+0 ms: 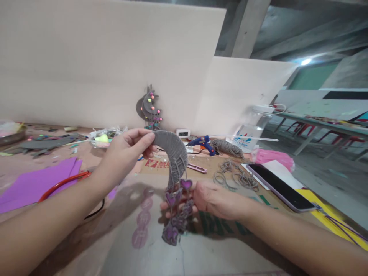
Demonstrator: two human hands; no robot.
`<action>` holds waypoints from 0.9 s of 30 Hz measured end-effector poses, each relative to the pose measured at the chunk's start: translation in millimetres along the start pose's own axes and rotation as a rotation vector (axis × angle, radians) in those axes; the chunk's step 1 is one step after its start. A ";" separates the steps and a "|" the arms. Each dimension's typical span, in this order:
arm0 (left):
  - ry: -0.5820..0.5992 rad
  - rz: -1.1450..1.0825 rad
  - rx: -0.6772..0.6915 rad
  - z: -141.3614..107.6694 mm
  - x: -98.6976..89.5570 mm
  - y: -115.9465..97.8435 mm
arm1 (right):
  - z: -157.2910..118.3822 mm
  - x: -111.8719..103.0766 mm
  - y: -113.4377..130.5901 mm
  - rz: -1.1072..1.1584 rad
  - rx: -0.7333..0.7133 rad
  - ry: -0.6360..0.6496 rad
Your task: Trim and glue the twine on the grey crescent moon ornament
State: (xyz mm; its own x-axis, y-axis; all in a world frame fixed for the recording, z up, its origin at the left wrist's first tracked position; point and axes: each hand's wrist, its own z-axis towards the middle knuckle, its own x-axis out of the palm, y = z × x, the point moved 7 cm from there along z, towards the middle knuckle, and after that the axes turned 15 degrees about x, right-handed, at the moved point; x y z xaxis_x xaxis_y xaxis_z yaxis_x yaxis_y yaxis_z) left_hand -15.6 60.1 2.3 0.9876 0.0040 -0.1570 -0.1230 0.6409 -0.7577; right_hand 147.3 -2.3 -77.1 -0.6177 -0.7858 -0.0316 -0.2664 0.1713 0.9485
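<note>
My left hand (132, 142) pinches the upper tip of a crescent moon (174, 151) wrapped in grey yarn, held up above the table. From the crescent hang strings of purple hearts (186, 184) edged in grey yarn. My right hand (205, 199) cups these hearts from behind, its fingers partly hidden by them. Beyond the crescent, a finished-looking grey moon ornament (150, 105) with coloured beads leans against or hangs on the white board; which of the two I cannot tell.
Behind my hands lie a blue glue gun (204, 144), a yarn bundle (227, 148) and a pink-handled cutter (197, 168). Loose yarn (237, 176) and a phone (278, 187) are at right, near a clear jug (253, 126). Purple sheets (40, 184) and a red-handled tool (61, 184) are at left.
</note>
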 end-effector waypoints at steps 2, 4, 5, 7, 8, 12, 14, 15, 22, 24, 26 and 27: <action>-0.044 -0.067 -0.020 3.7 -6.7 -4.1 | -9.4 18.0 12.8 0.123 0.039 0.144; -0.062 -0.148 -0.054 6.1 -9.3 -1.4 | -17.3 25.3 19.9 0.147 0.123 0.205; -0.033 -0.177 -0.086 5.9 -6.7 4.1 | -19.4 23.6 20.8 0.121 0.161 0.212; 0.099 -0.178 -0.178 0.8 5.4 23.6 | -18.0 6.1 16.5 0.014 0.215 0.149; 0.217 -0.138 -0.241 -5.2 15.0 37.3 | -14.6 -9.4 12.6 -0.062 0.220 0.071; 0.389 0.221 -0.249 -24.5 29.8 81.1 | -2.2 -83.7 -4.2 -0.291 0.209 -0.444; 0.379 0.276 -0.226 -30.6 31.7 89.4 | 1.5 -92.8 -7.0 -0.378 0.178 -0.513; 0.375 0.318 -0.184 -31.6 31.6 88.5 | 1.9 -91.1 -5.5 -0.444 0.156 -0.532; 0.440 0.764 0.025 -29.2 27.0 80.0 | -10.5 -43.6 17.3 -0.886 0.078 -0.512; 0.431 0.797 0.016 -29.1 25.2 85.7 | -11.9 -35.2 16.7 -0.912 0.085 -0.445; 0.432 0.801 0.006 -29.5 24.5 91.1 | -11.7 -29.0 15.4 -0.931 0.080 -0.367; 0.436 0.797 0.003 -29.7 24.5 92.8 | -11.4 -26.2 15.3 -0.927 0.071 -0.320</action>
State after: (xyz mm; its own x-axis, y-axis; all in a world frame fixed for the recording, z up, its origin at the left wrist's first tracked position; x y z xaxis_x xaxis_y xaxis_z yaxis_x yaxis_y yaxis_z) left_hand -5.8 96.9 -90.7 0.4854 0.1565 -0.8602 -0.7532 0.5744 -0.3205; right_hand 167.9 14.0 -58.1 -0.3099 -0.4311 -0.8474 -0.7841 -0.3882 0.4842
